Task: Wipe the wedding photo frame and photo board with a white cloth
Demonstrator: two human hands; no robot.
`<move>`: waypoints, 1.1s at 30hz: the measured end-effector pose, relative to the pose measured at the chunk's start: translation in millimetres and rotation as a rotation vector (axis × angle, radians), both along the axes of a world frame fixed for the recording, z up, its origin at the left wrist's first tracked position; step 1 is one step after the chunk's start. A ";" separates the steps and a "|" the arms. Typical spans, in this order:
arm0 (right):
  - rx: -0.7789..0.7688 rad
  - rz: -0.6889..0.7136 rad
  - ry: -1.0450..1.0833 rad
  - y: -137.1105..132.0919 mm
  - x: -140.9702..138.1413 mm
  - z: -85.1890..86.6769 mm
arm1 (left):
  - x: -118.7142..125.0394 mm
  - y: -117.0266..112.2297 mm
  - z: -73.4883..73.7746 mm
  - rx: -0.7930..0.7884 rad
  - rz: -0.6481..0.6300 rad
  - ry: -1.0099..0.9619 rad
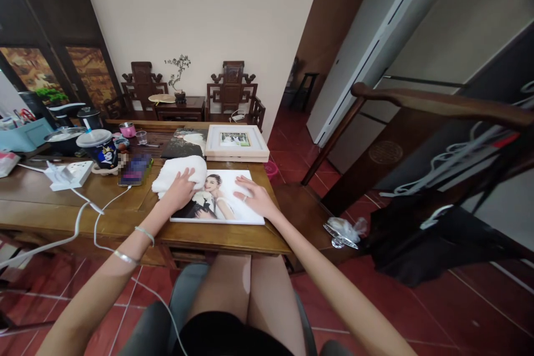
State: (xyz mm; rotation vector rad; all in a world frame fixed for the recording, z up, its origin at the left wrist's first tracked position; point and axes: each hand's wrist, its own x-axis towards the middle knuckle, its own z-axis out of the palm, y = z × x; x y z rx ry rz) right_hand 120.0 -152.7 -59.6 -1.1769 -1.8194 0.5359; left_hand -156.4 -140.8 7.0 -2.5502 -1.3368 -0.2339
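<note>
A large photo print (227, 208) on a white board lies flat on the wooden table (208, 236) in front of me. My left hand (180, 189) presses a white cloth (177, 172) onto the print's upper left corner, fingers closed over the cloth. My right hand (255, 196) rests flat on the print's right side, fingers spread, a ring on one finger. Behind the print lie a framed photo (236, 142) in a pale frame and a dark photo board (186, 143).
To the left stand a lidded cup (100, 149), a phone (134, 171), a white power strip (69, 173) with cables, a pink jar (127, 129) and pots. A dark wooden chair (438, 139) with a black bag stands at right. Carved chairs line the far wall.
</note>
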 end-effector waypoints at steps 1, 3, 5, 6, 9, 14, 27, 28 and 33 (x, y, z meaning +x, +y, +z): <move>0.000 -0.002 0.000 -0.1 -0.4 -0.1 | -2.0 -10.3 -1.6 -0.012 -0.002 0.010; 0.003 -0.005 -0.001 -0.3 -1.2 -0.1 | -6.8 -37.1 -5.6 -0.038 -0.007 0.027; 0.007 -0.007 -0.004 -0.5 -1.6 0.2 | -11.7 -68.5 -10.5 -0.055 -0.012 0.036; 0.009 -0.007 -0.006 -0.6 -1.6 0.4 | -14.0 -84.0 -12.8 -0.060 -0.016 0.037; 0.017 -0.003 -0.015 -0.8 -0.4 1.1 | -17.8 -118.0 -15.9 -0.055 -0.036 0.009; 0.032 0.011 -0.030 -1.4 3.1 2.6 | -9.7 -101.8 -6.2 -0.154 -0.024 -0.040; 0.064 -0.112 -0.027 1.9 5.3 -1.9 | 21.3 15.1 -7.8 -0.106 0.051 -0.082; 0.066 -0.117 -0.023 2.1 5.6 -2.0 | 20.6 8.6 -7.9 -0.104 0.045 -0.080; 0.058 -0.077 -0.009 -0.4 6.3 0.3 | 18.1 -56.2 -6.8 -0.112 0.014 -0.053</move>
